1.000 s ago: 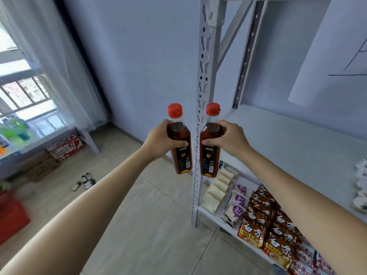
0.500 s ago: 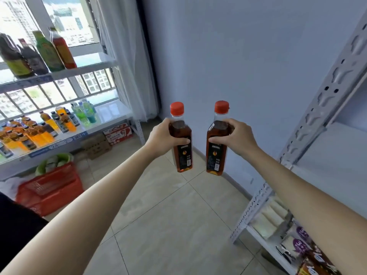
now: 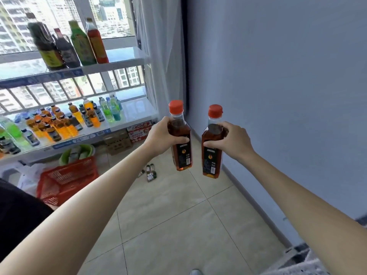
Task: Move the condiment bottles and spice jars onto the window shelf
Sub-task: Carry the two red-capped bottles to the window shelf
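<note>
two bottles with red caps and dark brown liquid are held up in the air over the tiled floor (image 3: 178,225), one in each hand, upright and a little apart. the left hand (image 3: 160,138) has its grip wrapped round the shoulder of the left bottle (image 3: 179,135), thumb across the front above the black label. the right hand (image 3: 231,140) has its grip clenched round the right bottle (image 3: 212,141) at the same height, thumb on the front.

to the left, the window shelf (image 3: 127,60) has two boards in view. the upper board carries four tall bottles (image 3: 67,44) in a row: two dark, one green, one red-orange. the lower board (image 3: 137,110) is crowded with many small bottles (image 3: 59,124), orange, green, blue and dark, too many and too blurred to count; its right end is bare.

under the shelf lie two cardboard boxes (image 3: 129,136), a green bowl (image 3: 77,153) and a red basket (image 3: 67,179). a few small bottles lie as floor bottles (image 3: 150,172) between the hands and the shelf. a white curtain (image 3: 160,56) hangs at the shelf's right end, next to the blue wall (image 3: 278,76).
</note>
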